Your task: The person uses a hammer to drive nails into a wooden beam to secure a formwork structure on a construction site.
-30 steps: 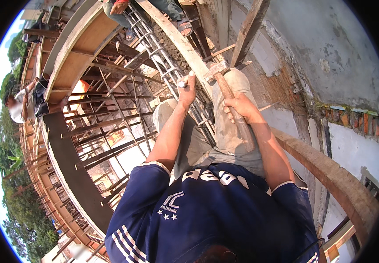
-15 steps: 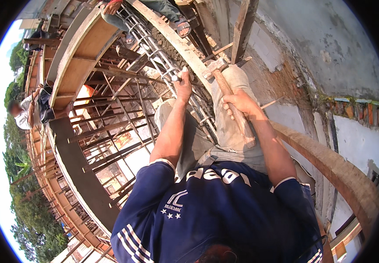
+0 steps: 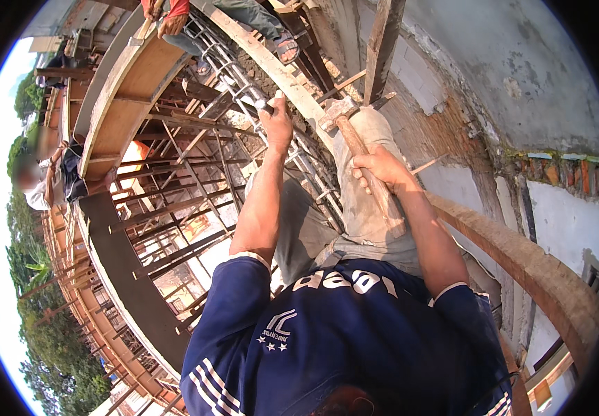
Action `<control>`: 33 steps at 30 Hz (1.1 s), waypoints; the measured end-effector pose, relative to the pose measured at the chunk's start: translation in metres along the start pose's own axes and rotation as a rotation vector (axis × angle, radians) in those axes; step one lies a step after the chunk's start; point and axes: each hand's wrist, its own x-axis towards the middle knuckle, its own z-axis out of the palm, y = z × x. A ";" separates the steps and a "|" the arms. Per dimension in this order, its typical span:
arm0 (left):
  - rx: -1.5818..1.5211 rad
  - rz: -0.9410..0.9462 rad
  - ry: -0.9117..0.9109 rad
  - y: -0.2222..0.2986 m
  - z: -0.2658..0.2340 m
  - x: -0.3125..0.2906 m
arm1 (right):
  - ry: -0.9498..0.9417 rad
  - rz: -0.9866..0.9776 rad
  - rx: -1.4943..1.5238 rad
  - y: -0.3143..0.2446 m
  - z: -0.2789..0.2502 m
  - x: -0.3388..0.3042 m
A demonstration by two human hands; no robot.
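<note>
My right hand (image 3: 380, 170) is wrapped round the wooden handle of a hammer (image 3: 353, 139). Its blocky, dusty metal head rests by my knee, and the handle's end points back toward my lap. My left hand (image 3: 278, 128) is raised in a fist over a long cage of steel bars (image 3: 233, 75). A dark, round-ended piece (image 3: 265, 107) pokes out of that fist; the rest of it is hidden by my fingers. The steel cage runs between my legs, beside a pale plank (image 3: 282, 66).
A co-worker's hands (image 3: 173, 25) in red sleeves are at a curved plywood form (image 3: 136, 83). Their sandalled foot (image 3: 287, 48) is near the plank. Wooden props (image 3: 174, 201) cross below on the left. A rough wall (image 3: 514, 76) and curved timber (image 3: 521, 249) stand at right.
My left hand has moved a little up and left, with the dark piece in it. My right hand and hammer are almost still. The co-worker's hands have come further into view at the form.
</note>
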 end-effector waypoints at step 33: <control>0.124 -0.004 -0.087 0.096 -0.005 0.026 | 0.129 -0.532 -0.279 -0.016 0.023 -0.084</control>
